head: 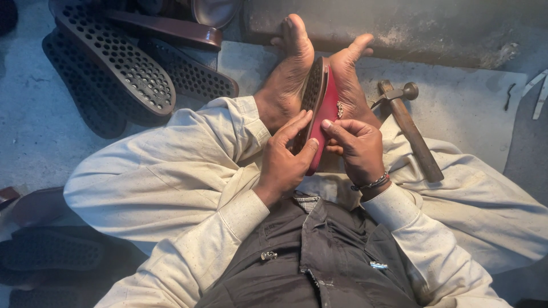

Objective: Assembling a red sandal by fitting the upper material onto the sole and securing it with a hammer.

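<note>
Dark vest [319,256] and cream sleeves [188,251] filled the near edge of the head view; beyond them the left hand [285,159] curled round the near end of a red sandal sole [325,108], thumb pressed on its edge; the right hand [357,145] pinched the same edge from the other side; the sole stood on its side, clamped between two bare feet [291,74]; a hammer [408,128] lay just right of them on the floor [468,108]; black perforated soles [120,57] lay stacked upper left.
</note>
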